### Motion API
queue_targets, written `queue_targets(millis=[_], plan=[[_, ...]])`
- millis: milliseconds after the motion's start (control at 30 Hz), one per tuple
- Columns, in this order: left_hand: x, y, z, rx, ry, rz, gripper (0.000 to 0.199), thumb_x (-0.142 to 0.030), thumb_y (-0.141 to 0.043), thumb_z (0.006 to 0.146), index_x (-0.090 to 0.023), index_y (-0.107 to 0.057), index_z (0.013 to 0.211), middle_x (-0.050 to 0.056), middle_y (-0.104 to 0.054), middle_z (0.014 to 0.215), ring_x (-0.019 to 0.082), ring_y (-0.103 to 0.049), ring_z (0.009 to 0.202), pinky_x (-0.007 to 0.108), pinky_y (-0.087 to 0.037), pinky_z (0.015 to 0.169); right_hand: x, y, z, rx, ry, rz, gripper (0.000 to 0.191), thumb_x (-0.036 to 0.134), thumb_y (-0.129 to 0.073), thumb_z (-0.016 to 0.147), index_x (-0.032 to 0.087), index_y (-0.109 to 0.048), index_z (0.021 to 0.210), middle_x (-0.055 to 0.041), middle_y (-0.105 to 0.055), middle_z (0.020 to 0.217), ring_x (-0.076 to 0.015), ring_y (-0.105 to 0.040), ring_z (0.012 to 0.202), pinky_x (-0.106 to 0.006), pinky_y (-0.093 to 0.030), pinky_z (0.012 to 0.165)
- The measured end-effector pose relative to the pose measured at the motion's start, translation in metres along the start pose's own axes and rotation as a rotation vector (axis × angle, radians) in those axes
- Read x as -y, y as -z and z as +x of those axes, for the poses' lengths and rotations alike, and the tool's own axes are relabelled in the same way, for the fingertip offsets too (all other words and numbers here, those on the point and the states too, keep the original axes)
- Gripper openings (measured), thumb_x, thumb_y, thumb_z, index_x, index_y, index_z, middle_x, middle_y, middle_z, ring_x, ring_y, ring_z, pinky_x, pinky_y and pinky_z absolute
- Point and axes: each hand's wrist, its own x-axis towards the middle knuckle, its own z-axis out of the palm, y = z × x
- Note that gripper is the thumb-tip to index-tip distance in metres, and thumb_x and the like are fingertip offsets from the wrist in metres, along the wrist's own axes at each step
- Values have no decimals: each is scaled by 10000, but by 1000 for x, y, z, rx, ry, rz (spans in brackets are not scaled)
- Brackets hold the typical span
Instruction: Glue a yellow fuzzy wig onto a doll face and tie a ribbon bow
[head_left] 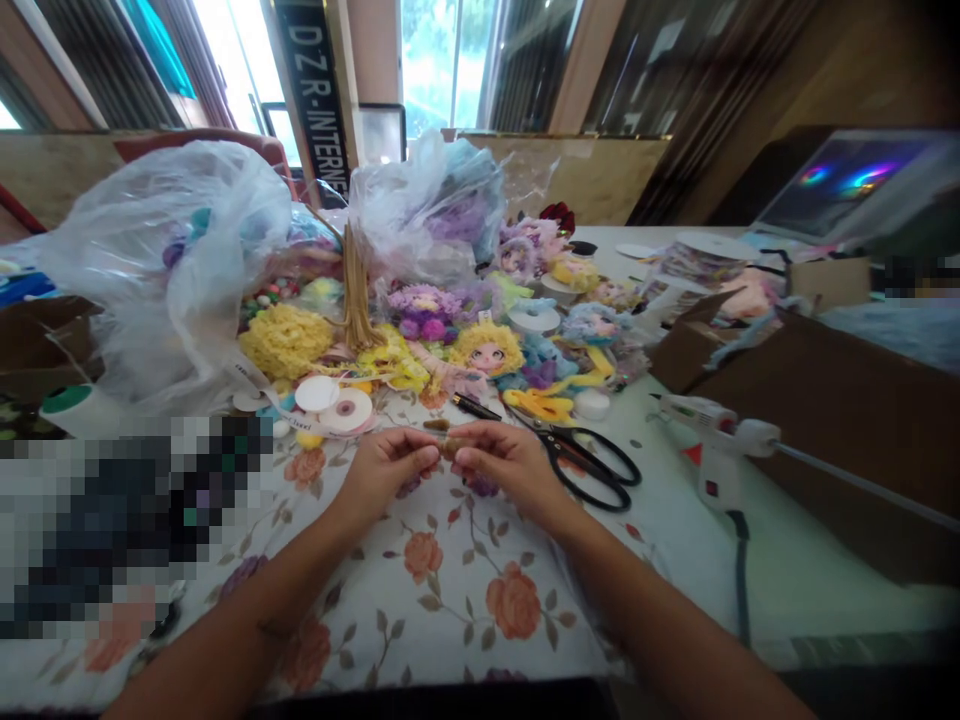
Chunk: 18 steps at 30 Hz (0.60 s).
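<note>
Over the flowered cloth (420, 610), my left hand (390, 465) and my right hand (506, 462) meet with fingertips pinched. Between them is a small brownish piece (448, 449), too small and blurred to name. Just beyond the fingertips shows another small brown piece (436, 425). A black pen (476, 406) lies past my right hand, and black-handled scissors (592, 470) rest to its right. Farther out sit a yellow-haired doll (489, 350) and yellow ribbon (540, 405). White ribbon spools (349, 410) stand beyond my left hand.
A white glue gun (712, 440) stands on the right, before a brown cardboard box (847, 430). Across the back are plastic bags (217, 220), gold stems (358, 300), a yellow fluffy ball (285, 342) and several dolls. A thread cone (79, 412) is at left.
</note>
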Motion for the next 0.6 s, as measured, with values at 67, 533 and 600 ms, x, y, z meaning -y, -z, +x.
queue_targets(millis=[67, 533, 600], plan=[[-2, 2, 2, -76, -17, -47, 223, -317, -760, 680, -151, -698, 817, -1, -641, 604, 76, -535, 527, 178, -384, 485, 2, 5, 2, -90, 16, 55, 237, 370, -761, 689, 167, -706, 798, -24, -690, 653, -115, -601, 534, -229, -472, 504], [-6, 7, 6, -273, -166, -54, 229, -234, -786, 635, -167, -701, 836, -2, -661, 746, 83, -563, 676, 183, -443, 615, 20, 29, -1, 138, -3, -200, 386, 338, -746, 712, 210, -665, 1066, -80, -673, 1004, -184, -647, 868, -288, -530, 700], [-6, 2, 1, -212, -151, -12, 223, -234, -780, 639, -164, -700, 835, 2, -659, 728, 84, -553, 629, 184, -425, 558, 12, 19, 1, 115, 4, -95, 504, 298, -763, 687, 230, -598, 1158, -66, -653, 1027, -155, -650, 819, -271, -531, 667]])
